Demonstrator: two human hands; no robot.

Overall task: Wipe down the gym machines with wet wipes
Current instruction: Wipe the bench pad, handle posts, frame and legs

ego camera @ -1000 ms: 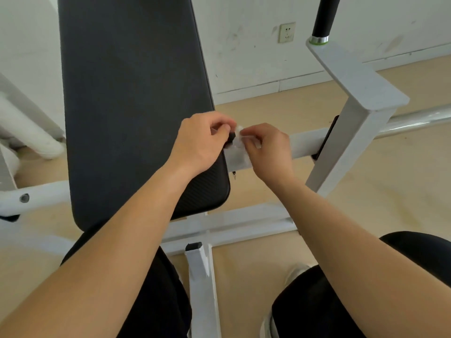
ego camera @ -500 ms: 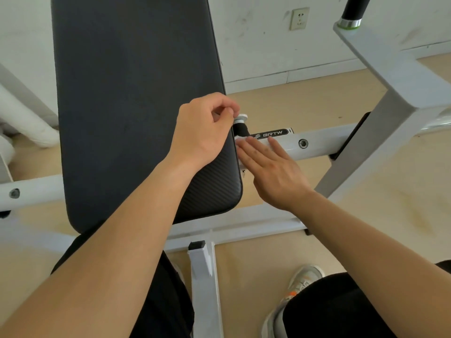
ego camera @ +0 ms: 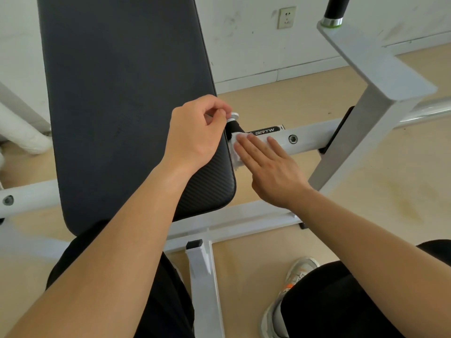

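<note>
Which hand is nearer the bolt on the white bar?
Right. The right hand presses the wipe just beside the bolt; the left hand pinches the knob farther away.

Grip point: left hand (ego camera: pixel 195 135) pinching the knob (ego camera: pixel 234 115). Directly left of the grip the black pad (ego camera: pixel 127 93) lies just beside the knob, so there is no passage on that side. Right of the grip the crossbar (ego camera: pixel 307 135) is taken up by the right hand (ego camera: pixel 273 172) lying flat on the wipe (ego camera: pixel 235 156), and farther right the slanted post (ego camera: pixel 361 132) crosses the bar and closes that run. Open room: beyond the grip, bare floor (ego camera: pixel 280 103) up to the wall (ego camera: pixel 244 45); nearer than the grip, the gap between crossbar and lower frame bar (ego camera: pixel 231 223), partly filled by the right wrist.
</note>
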